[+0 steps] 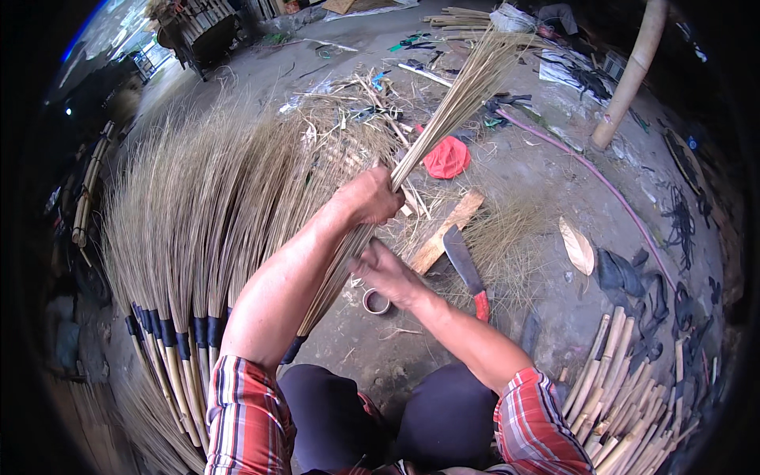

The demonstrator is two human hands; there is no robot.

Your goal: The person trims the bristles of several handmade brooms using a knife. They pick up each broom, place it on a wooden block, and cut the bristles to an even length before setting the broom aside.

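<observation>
Plaid sleeves (245, 419) nearest me; my left hand (370, 195) is clenched around the broom bristle bundle (443, 119), my right hand (388, 273) cupping its lower part.

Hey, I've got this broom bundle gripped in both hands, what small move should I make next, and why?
Probably slide the right hand up the broom bundle toward the left hand, squeezing the fibres together. The left hand already clamps the bundle higher up, while the stalks around the right hand look loose, and the upper bristles fan out.
</observation>
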